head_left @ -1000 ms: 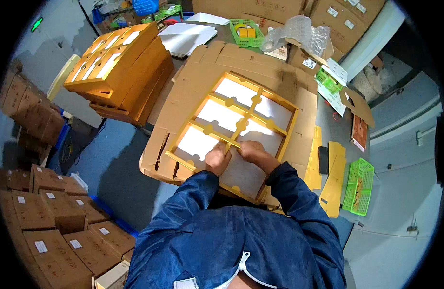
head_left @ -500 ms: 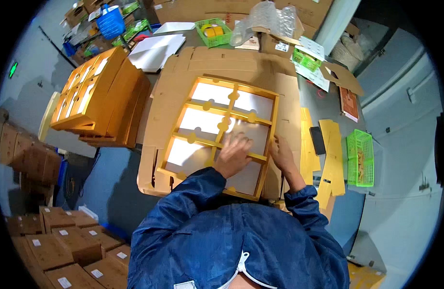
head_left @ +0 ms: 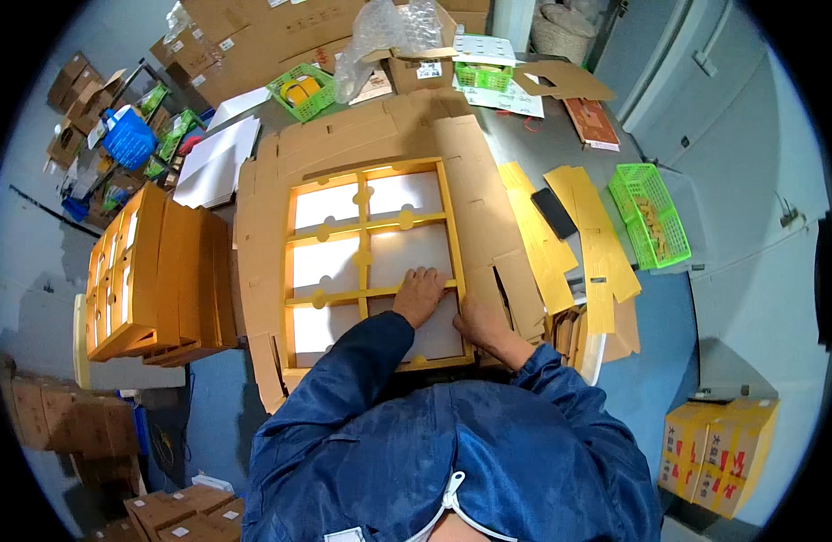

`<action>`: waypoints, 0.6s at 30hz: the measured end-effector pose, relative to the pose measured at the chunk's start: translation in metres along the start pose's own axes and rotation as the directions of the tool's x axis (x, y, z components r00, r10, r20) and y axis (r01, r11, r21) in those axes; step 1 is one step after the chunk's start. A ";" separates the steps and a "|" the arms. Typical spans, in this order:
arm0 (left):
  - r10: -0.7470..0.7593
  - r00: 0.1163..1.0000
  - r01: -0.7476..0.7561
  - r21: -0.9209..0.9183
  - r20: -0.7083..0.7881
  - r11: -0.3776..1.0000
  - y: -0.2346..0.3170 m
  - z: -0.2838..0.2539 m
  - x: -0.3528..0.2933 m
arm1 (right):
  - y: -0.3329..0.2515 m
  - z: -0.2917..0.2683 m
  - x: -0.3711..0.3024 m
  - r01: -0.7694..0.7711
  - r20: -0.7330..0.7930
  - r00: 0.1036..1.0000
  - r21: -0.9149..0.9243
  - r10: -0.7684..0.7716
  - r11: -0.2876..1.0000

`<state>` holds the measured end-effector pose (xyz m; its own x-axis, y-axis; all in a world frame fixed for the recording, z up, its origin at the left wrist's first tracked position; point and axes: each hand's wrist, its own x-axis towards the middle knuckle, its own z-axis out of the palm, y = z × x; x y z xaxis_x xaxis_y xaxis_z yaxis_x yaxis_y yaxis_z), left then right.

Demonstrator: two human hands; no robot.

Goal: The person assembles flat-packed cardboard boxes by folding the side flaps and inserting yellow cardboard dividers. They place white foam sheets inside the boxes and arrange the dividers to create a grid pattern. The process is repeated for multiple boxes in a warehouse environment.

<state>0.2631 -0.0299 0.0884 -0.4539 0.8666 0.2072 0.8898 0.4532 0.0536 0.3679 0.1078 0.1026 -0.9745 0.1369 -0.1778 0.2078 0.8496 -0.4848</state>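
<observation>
A yellow divided tray (head_left: 371, 294) lies on flattened cardboard in front of me, its compartments lined with white sheets. Small round yellow tabs stick out along its dividers. My left hand (head_left: 419, 296) rests over the cross divider between the middle and lower right compartments, fingers bent and close together around it. At the tray's right wall, my right hand (head_left: 483, 325) has its fingers curled against the edge near the lower right compartment. Part of the right fingers is hidden by that wall.
Stacked yellow trays (head_left: 176, 280) stand at left. Right of the cardboard (head_left: 488, 199) lie yellow strips (head_left: 596, 235), a black phone (head_left: 554, 213) and a green basket (head_left: 650, 217) of small pieces. Behind are another green basket (head_left: 303, 92), bubble wrap (head_left: 389, 41) and white sheets (head_left: 215, 163).
The view has turned, so the tray now looks straighter and sits further left. My left hand's fingers have drawn together at the divider; my right hand has moved lower along the right wall.
</observation>
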 end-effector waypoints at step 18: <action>-0.142 0.965 0.144 -0.009 -0.220 0.990 0.025 0.006 0.022 | 0.028 -0.031 0.022 -0.105 -0.065 0.992 0.038 0.107 0.994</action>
<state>0.2746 0.0019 0.0886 -0.5542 0.7258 0.4075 0.8157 0.5712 0.0920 0.3498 0.1505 0.1120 -0.9500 0.2597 -0.1731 0.3119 0.8105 -0.4958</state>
